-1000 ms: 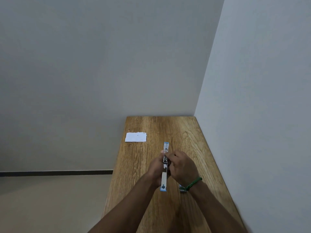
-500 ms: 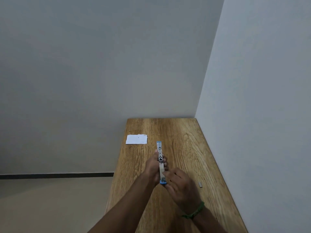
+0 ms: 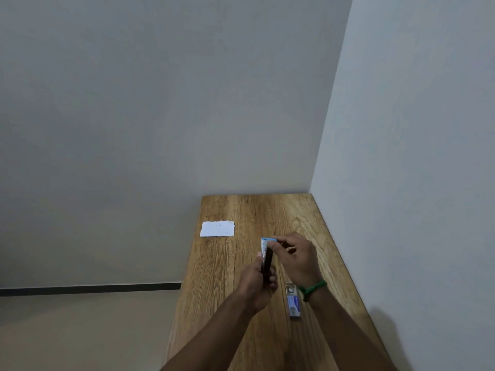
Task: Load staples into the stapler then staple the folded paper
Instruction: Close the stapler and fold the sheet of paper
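Folded paper (image 3: 217,229) is lying flat near the worktop's (image 3: 267,210) left edge. Left grip (image 3: 255,285) is curling round the stapler (image 3: 267,259), holding it above the worktop centre. Right grip (image 3: 294,259), having moved from the stapler's near end, is pinching its far blue tip; staple box (image 3: 293,302) is lying beside that wrist.

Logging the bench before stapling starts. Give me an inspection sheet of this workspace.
Surface: wooden table, set in a wall corner.
Job's things: stapler held in both hands; folded paper flat near the table's far left edge; staple box on the table by the right wrist.
Clutter: nothing seen.
Grips: left hand grips the stapler's near end; right hand pinches its far blue end.
Cables: nothing seen.
Surroundings: grey walls, pale floor, dark skirting strip; green wristband on the right wrist.
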